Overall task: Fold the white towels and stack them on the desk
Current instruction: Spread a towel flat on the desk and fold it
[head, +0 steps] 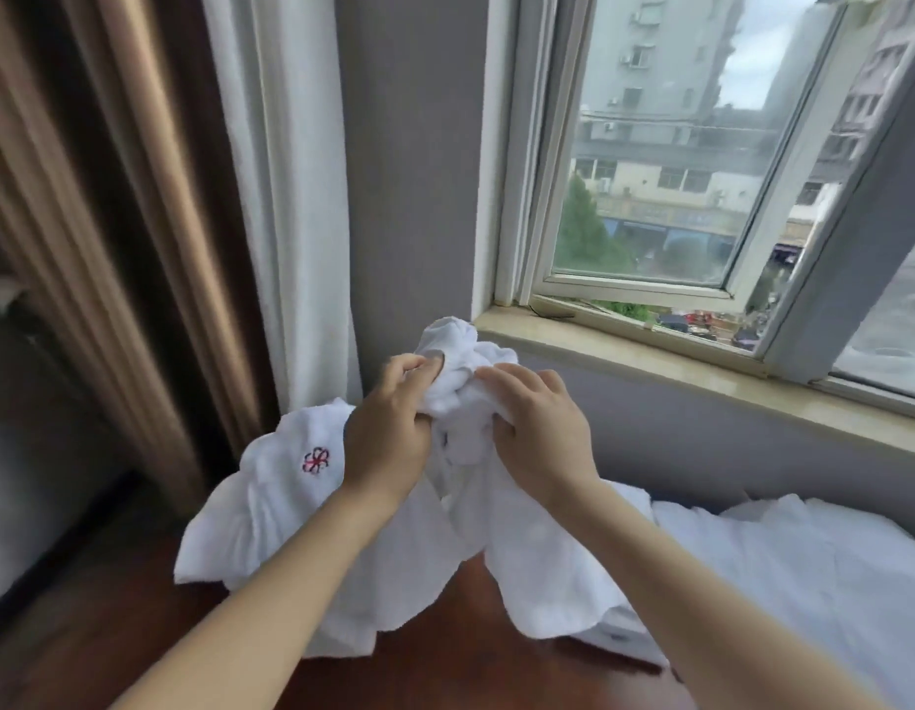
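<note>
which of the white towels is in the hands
The bunched towel, gripped by left hand and right hand; the other towel lies spread out to the right.

Two bare hands, the left hand (386,427) and the right hand (540,427), grip a bunched soft white towel (460,397) above a dark brown wooden desk (434,663). More white towels (803,571) lie on the right.
</note>
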`<act>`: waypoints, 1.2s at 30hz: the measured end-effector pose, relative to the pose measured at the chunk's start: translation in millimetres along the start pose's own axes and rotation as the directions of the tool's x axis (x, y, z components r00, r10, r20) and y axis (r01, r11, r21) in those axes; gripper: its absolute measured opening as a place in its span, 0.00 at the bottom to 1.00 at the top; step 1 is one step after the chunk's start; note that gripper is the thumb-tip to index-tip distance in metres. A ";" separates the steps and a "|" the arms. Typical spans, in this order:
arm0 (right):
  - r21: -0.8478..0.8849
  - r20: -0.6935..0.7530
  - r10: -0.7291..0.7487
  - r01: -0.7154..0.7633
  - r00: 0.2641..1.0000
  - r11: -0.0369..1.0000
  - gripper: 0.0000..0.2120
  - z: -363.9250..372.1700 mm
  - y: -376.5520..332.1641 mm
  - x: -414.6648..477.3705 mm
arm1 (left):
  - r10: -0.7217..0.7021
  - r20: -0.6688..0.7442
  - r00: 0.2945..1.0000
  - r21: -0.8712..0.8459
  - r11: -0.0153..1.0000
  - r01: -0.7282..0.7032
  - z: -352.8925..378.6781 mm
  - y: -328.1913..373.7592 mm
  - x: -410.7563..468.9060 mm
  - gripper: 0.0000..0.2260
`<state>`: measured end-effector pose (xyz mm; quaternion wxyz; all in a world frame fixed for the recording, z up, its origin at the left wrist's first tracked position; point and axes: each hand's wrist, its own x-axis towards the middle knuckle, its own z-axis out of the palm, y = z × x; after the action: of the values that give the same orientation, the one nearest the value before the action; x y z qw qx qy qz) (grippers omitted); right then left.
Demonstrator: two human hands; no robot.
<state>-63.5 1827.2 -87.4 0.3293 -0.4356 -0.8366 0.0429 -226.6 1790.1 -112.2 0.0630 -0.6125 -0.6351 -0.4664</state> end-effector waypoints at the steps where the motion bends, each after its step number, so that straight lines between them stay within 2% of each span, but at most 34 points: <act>1: 0.008 0.010 -0.033 0.033 0.999 0.999 0.22 10.7 -16.0 7.6 | -0.020 -0.020 1.000 0.020 1.000 0.021 -14.8 -14.9 0.2 0.22; 6: 0.091 0.011 -0.144 0.142 0.990 0.986 0.24 64.5 -86.3 40.6 | -0.094 -0.087 0.992 0.114 0.988 0.103 -77.5 -84.3 3.0 0.22; 10: 0.113 -0.054 -0.225 0.230 0.973 0.967 0.24 97.8 -125.8 64.4 | -0.102 -0.136 0.985 0.106 0.987 0.117 -109.5 -126.4 7.6 0.21; 15: 0.144 -0.215 -0.273 0.307 0.937 0.941 0.25 124.9 -151.8 97.4 | 0.004 -0.226 0.974 0.121 0.992 0.024 -127.9 -161.6 34.4 0.22; 19: 0.101 -0.249 -0.260 0.292 0.933 0.951 0.25 161.3 -145.0 107.2 | 0.078 -0.174 0.982 0.197 0.979 -0.043 -115.9 -192.4 44.0 0.20; 21: 0.029 -0.140 -0.239 0.245 0.961 0.969 0.27 187.1 -127.7 102.9 | 0.001 -0.007 1.000 0.235 0.972 0.000 -96.3 -211.8 36.2 0.21; 22: -0.026 -0.014 -0.208 0.208 0.978 0.978 0.28 201.7 -116.8 98.4 | -0.074 0.123 0.990 0.283 0.959 0.037 -83.4 -223.1 29.6 0.23; 24: -0.156 0.307 -0.081 0.133 0.948 0.979 0.32 234.5 -92.6 81.7 | -0.246 0.394 0.885 0.417 0.907 0.066 -54.9 -247.4 10.8 0.27; 26: -0.196 0.529 0.053 0.061 0.847 0.979 0.36 264.4 -71.7 59.5 | -0.359 0.563 0.745 0.480 0.875 0.058 -29.1 -264.9 -10.8 0.31; 28: -0.194 0.613 0.126 -0.006 0.780 0.981 0.40 285.7 -58.6 41.3 | -0.372 0.628 0.684 0.502 0.865 0.009 -7.0 -275.6 -30.5 0.33; 31: -0.207 0.649 0.165 -0.036 0.743 0.978 0.43 302.7 -46.2 31.8 | -0.355 0.643 0.678 0.523 0.850 -0.051 16.8 -286.5 -43.8 0.35; 36: -0.210 0.692 0.182 -0.047 0.699 0.977 0.42 313.6 -37.2 43.6 | -0.346 0.659 0.668 0.515 0.855 -0.065 30.7 -295.3 -35.2 0.36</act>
<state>-291.7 1904.7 -296.1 -0.0595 -0.4645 -0.8702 0.1531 -450.2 1840.1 -304.3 -0.0783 -0.6558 -0.7508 -0.0055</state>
